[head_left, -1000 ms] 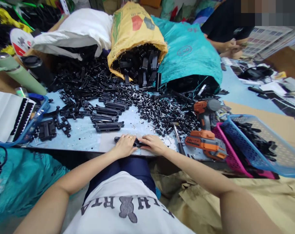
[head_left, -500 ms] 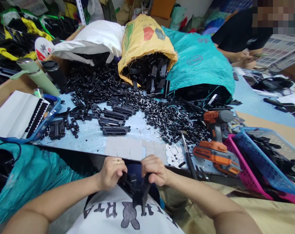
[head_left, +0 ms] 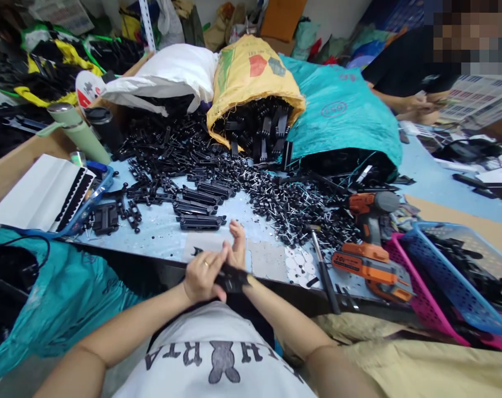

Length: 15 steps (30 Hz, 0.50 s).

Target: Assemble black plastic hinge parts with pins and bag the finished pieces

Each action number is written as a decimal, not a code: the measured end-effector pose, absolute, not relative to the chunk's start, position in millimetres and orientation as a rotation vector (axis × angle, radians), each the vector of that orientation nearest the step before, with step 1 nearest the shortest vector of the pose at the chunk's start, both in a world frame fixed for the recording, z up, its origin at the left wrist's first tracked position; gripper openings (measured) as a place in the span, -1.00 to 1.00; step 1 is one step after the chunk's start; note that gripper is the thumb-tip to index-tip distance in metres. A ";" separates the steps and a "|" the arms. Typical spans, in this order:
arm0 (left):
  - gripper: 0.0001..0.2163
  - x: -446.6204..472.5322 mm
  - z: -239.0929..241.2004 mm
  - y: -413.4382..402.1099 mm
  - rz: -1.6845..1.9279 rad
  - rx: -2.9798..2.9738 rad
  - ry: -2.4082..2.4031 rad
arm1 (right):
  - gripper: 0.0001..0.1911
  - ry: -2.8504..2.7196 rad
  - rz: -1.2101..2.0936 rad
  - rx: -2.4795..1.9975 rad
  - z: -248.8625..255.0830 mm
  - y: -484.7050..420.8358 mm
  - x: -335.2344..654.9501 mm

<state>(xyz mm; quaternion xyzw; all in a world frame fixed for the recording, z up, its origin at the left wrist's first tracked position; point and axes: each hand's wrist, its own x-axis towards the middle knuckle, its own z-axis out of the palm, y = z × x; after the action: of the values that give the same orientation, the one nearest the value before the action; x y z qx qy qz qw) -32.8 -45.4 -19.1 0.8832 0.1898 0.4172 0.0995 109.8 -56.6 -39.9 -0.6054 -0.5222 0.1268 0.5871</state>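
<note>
Hammer (head_left: 324, 269) between hands (head_left: 203, 275) and drill (head_left: 369, 255)

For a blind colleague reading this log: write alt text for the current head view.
A person's left hand holds a black part at a cluttered blue table, the right hand close by, fingers loosely open. Beyond lie black bars, a heap of pins and three sacks; a hammer and orange drill lie to the right.

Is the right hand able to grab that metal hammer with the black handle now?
Probably yes: the bare right hand looks near the black-handled metal hammer, with a flat grey sheet and round white discs, nothing tall, between them. It's busy against a dark plastic part, though.
</note>
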 end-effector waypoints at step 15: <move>-0.08 13.8 -35.4 49.1 0.232 2.644 1.207 | -0.49 -0.942 -0.558 -2.150 58.2 -148.4 380.2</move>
<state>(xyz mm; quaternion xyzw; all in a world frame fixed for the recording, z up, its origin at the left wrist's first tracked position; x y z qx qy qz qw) 13.8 49.1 -35.4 0.9011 0.4113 0.0790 0.1126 380.2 -148.4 58.2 -0.8325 -0.3648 -0.2160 0.3566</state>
